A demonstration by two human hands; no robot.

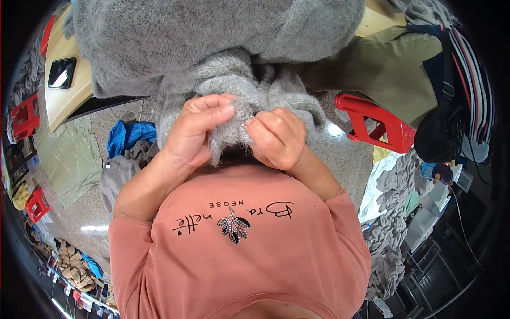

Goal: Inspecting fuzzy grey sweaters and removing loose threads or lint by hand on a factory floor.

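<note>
Close to my chest, both hands grip a fuzzy grey knit garment [228, 135]. My left hand [196, 127] is closed, its thumb and fingers pinching the fabric's edge. Just to the right, my right hand [279, 137] is curled with thumb and forefinger pressed together at the same piece. A tiny dark glint shows by those fingertips, too small to name. Folds of the knit run up from my hands toward a large grey knit heap [212, 34] on the table and hang down around them.
A phone [62, 73] lies on the wooden tabletop [79, 101] at the left. On the right are a red plastic stool [396, 135] and another person's khaki-trousered leg [382, 66]. Blue cloth [130, 138] lies low at left; grey garments [385, 239] are piled at lower right.
</note>
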